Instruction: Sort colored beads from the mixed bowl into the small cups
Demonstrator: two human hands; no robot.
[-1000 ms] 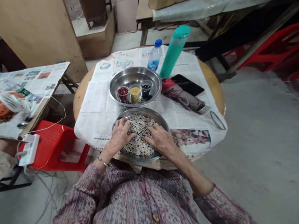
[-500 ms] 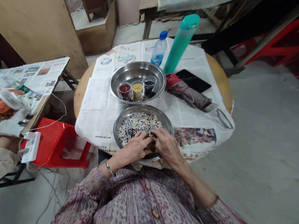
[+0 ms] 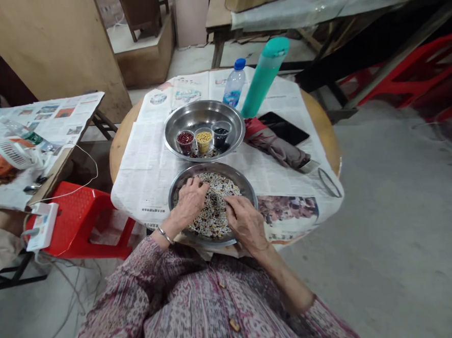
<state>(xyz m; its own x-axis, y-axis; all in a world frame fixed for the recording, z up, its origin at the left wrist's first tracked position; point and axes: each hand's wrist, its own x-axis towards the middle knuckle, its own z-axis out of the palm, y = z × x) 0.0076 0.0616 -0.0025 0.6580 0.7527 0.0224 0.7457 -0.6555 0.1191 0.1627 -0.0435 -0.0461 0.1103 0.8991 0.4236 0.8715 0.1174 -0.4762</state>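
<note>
The near steel basin (image 3: 252,200) holds a mix of white grains with dark, yellow and red beans (image 3: 215,215). Over its left side rests my left hand (image 3: 190,200), fingers apart and bent down onto the mix. On the right, my right hand (image 3: 247,219) has thumb and fingers drawn together just above the grains; whatever lies between them is hidden. Behind stands a larger steel basin (image 3: 177,120) with three clear cups: one of red beans (image 3: 185,139), one of yellow beans (image 3: 203,139) and one of black beans (image 3: 221,134). Loose beans lie by the cups.
Newspaper (image 3: 137,169) covers the round table. A water bottle (image 3: 235,84), a teal bottle (image 3: 264,77), a folded umbrella (image 3: 276,145) and a dark tablet (image 3: 285,128) stand or lie at the right. A red stool (image 3: 76,219), power strip (image 3: 42,226) and another person's arm are at the left.
My hands have moved apart: the left went to the basin's left side, the right stayed on its right. The grain mix between them is uncovered. The view has shifted slightly.
</note>
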